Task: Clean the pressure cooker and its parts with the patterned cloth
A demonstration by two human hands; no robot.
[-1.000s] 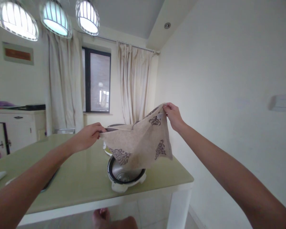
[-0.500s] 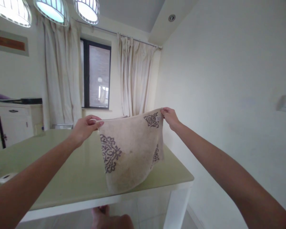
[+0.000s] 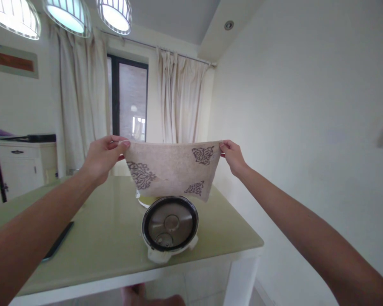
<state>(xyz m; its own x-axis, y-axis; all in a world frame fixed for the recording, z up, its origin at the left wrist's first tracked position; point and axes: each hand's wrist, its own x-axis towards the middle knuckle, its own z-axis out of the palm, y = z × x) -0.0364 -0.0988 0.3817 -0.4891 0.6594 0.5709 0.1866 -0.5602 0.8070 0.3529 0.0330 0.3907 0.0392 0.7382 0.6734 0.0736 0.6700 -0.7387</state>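
Observation:
A beige cloth [image 3: 170,170] with dark ornamental prints hangs stretched between both hands above the table. My left hand [image 3: 104,155] pinches its upper left corner. My right hand [image 3: 232,156] pinches its upper right corner. Below the cloth, an open rice cooker lid [image 3: 170,225] with a metal inner plate faces me on the pale green table [image 3: 98,242]. The cooker's body behind the lid is mostly hidden by the cloth.
A dark phone [image 3: 58,241] lies flat at the table's left. A white cabinet [image 3: 15,168] stands at the far left wall, curtains and a window [image 3: 130,106] behind the table. The right wall is close to the table's edge. My foot [image 3: 137,293] shows below.
The cloth, which hung low and covered the cooker lid, is now pulled up and taut between the hands, so the lid is exposed. Both hands moved slightly apart.

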